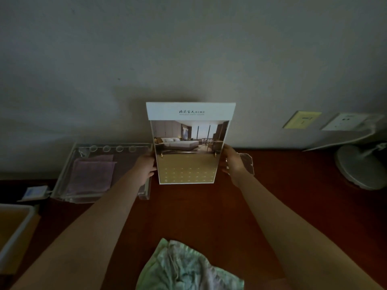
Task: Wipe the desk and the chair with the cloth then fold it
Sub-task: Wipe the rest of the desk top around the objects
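Calendar (189, 147) is what we have hold of just now, not the cloth. Our left hand (144, 166) grips its left edge and our right hand (233, 162) grips its right edge, fingers curled round the card, so the tall upright sheet is steadied evenly and cannot twist. It stands close to the wall (188, 59) behind it; whether its lower edge rests on the worktop (209, 210) or hangs just clear, we cannot tell. We judge this two-sided hold serves the wiping: the calendar covers a back strip of the dark red worktop that a cloth cannot reach while it stands there.

The cloth (188, 266), pale green and crumpled, lies loose on the worktop well in front of the calendar, at the near edge between our forearms, and neither hand touches it. It looks parked there to free both hands. It is bunched, so the folding is not yet done. The chair is out of view.

Left of the calendar, just beside our left hand, a clear tray (62, 174) holds folded purple towels (92, 174). Right of the calendar, behind our right hand, is a clear acrylic piece (248, 164), and farther right a round lamp base (360, 166). With both sides crowded, we judge that any move of the calendar wants to go up or toward us, not sideways.
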`<state>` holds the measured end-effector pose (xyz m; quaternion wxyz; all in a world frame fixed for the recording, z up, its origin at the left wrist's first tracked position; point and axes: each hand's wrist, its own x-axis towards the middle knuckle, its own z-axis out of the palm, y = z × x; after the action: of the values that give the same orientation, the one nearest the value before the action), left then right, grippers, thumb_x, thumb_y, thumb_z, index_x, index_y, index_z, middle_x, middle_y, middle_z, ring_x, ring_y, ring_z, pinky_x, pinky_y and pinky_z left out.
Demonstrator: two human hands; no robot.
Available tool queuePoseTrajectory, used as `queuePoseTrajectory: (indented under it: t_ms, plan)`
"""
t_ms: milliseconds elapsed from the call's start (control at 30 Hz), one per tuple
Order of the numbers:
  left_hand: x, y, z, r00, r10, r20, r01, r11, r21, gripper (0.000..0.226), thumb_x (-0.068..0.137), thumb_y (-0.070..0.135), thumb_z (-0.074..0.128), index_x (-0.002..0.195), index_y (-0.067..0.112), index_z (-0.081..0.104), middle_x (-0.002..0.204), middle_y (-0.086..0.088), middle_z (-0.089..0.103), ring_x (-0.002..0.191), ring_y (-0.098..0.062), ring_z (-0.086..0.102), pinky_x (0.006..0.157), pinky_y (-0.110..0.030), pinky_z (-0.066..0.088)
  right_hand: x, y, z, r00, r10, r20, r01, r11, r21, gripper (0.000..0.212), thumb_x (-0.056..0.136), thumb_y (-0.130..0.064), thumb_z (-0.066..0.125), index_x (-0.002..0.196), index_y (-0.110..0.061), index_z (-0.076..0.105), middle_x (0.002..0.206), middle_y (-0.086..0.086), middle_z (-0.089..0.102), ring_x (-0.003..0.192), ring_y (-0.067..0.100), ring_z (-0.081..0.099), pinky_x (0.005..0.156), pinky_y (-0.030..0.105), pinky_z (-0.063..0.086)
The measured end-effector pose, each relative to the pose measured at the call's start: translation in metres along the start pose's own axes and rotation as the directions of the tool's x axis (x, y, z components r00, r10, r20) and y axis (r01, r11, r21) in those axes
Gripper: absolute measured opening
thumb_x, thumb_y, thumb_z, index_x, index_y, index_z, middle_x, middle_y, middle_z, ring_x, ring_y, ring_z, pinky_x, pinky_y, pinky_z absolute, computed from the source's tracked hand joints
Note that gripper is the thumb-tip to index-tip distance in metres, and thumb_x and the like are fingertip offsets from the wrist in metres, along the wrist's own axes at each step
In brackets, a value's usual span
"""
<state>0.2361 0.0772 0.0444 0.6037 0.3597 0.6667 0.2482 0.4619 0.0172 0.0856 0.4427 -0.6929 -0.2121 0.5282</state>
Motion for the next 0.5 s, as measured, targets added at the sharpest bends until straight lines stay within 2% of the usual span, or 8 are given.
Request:
queuePoseTrajectory:
  t_ms: [100, 167, 200, 267, 333, 400, 467, 500]
  plan:
    - [-0.007, -0.006, -0.002, 0.998, 0.017, -0.066, -0.018, 1.000, -0.012, 0.026, 0.101, 0.011, 0.036, 0.120, 0.009, 0.054, 0.126, -0.013, 0.059, 0.110, -0.026, 0.058, 0.090, -0.036, 0.044, 0.001, 0.024, -0.012, 0.993, 0.011, -0.114, -0.014, 1.000, -0.019, 0.020, 0.100, -0.029, 0.039, 0.109, -0.017, 0.053, 0.085, -0.003, 0.051, 0.072, 0.010, 0.046, 0.076, 0.030, 0.043]
    - [-0.018, -0.010, -0.006, 0.997, 0.033, -0.070, -0.034, 0.999, -0.020, 0.032, 0.100, 0.005, 0.034, 0.129, 0.002, 0.048, 0.124, -0.017, 0.057, 0.113, -0.030, 0.057, 0.093, -0.035, 0.044, -0.002, 0.053, -0.021, 0.993, -0.015, -0.120, -0.016, 0.969, -0.248, 0.023, 0.101, -0.026, 0.034, 0.110, -0.015, 0.053, 0.088, -0.005, 0.049, 0.069, 0.004, 0.042, 0.069, 0.023, 0.039]
    - [-0.022, -0.014, -0.009, 0.996, 0.056, -0.074, -0.058, 0.998, -0.025, 0.034, 0.099, 0.001, 0.035, 0.132, -0.001, 0.047, 0.114, -0.016, 0.060, 0.104, -0.029, 0.060, 0.088, -0.033, 0.046, -0.006, 0.071, -0.024, 0.994, -0.014, -0.105, -0.028, 0.919, -0.394, 0.027, 0.101, -0.026, 0.033, 0.109, -0.012, 0.054, 0.090, -0.003, 0.051, 0.070, 0.006, 0.045, 0.065, 0.024, 0.039]
    - [-0.032, -0.026, -0.015, 0.990, 0.091, -0.111, -0.095, 0.995, -0.028, 0.030, 0.096, -0.002, 0.041, 0.125, -0.005, 0.051, 0.090, -0.008, 0.059, 0.076, -0.018, 0.058, 0.072, -0.026, 0.047, -0.027, 0.111, -0.027, 0.999, -0.030, -0.034, 0.000, 0.742, -0.670, 0.030, 0.100, -0.026, 0.035, 0.119, -0.010, 0.053, 0.109, 0.007, 0.057, 0.086, 0.018, 0.055, 0.073, 0.031, 0.044]
    - [-0.047, -0.044, -0.020, 0.990, 0.070, -0.119, -0.076, 0.996, -0.040, 0.022, 0.096, 0.001, 0.043, 0.113, 0.003, 0.057, 0.089, -0.009, 0.058, 0.069, -0.015, 0.054, 0.064, -0.024, 0.046, -0.060, 0.153, -0.023, 0.991, -0.114, 0.069, 0.115, 0.475, -0.872, 0.040, 0.098, -0.032, 0.039, 0.136, -0.017, 0.044, 0.131, 0.012, 0.047, 0.115, 0.029, 0.048, 0.097, 0.035, 0.040]
    - [-0.062, -0.066, -0.022, 0.996, 0.050, -0.080, -0.050, 0.999, 0.003, 0.020, 0.096, 0.003, 0.043, 0.106, 0.008, 0.059, 0.092, -0.010, 0.060, 0.067, -0.015, 0.055, 0.060, -0.024, 0.046, -0.099, 0.184, -0.013, 0.961, -0.170, 0.218, 0.254, 0.224, -0.941, 0.052, 0.097, -0.040, 0.036, 0.147, -0.027, 0.026, 0.148, 0.010, 0.028, 0.134, 0.031, 0.028, 0.111, 0.037, 0.024]
    - [-0.078, -0.094, -0.026, 0.999, 0.021, -0.046, -0.016, 0.995, 0.098, 0.024, 0.095, 0.003, 0.039, 0.103, 0.009, 0.061, 0.089, -0.009, 0.062, 0.067, -0.014, 0.055, 0.059, -0.022, 0.046, -0.137, 0.214, 0.004, 0.904, -0.103, 0.415, 0.424, 0.092, -0.901, 0.059, 0.094, -0.048, 0.024, 0.148, -0.038, 0.002, 0.158, 0.007, 0.006, 0.144, 0.030, 0.007, 0.116, 0.040, 0.004]
    - [-0.083, -0.109, -0.029, 0.999, 0.008, -0.038, -0.002, 0.990, 0.144, 0.026, 0.094, 0.003, 0.039, 0.102, 0.010, 0.062, 0.091, -0.008, 0.063, 0.069, -0.013, 0.055, 0.059, -0.022, 0.045, -0.154, 0.231, 0.012, 0.867, -0.070, 0.494, 0.497, 0.031, -0.867, 0.062, 0.091, -0.051, 0.020, 0.147, -0.042, -0.003, 0.159, 0.007, 0.004, 0.145, 0.031, 0.007, 0.114, 0.043, 0.001]
